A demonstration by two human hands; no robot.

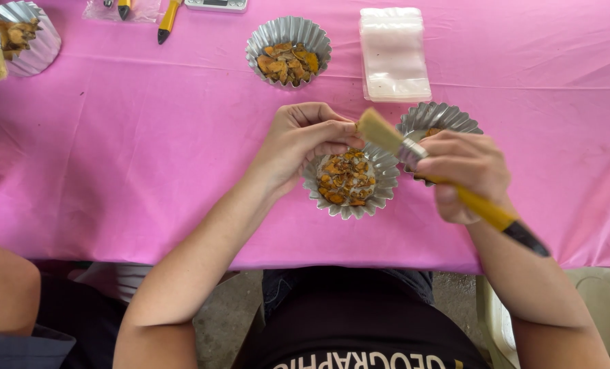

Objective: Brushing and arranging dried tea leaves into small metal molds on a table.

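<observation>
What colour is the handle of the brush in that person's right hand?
Yellow with a black tip; the brush in the right hand shows clearly in the head view.

fluted tins (349, 205): shiny metal | tablecloth (148, 157): matt pink | bags (394, 55): glossy clear plastic

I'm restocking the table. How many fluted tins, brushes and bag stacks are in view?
Fluted metal tins: 5, including one under the left hand
Brushes: 4, including one in the right hand
Stacks of clear bags: 1
Total: 10
</observation>
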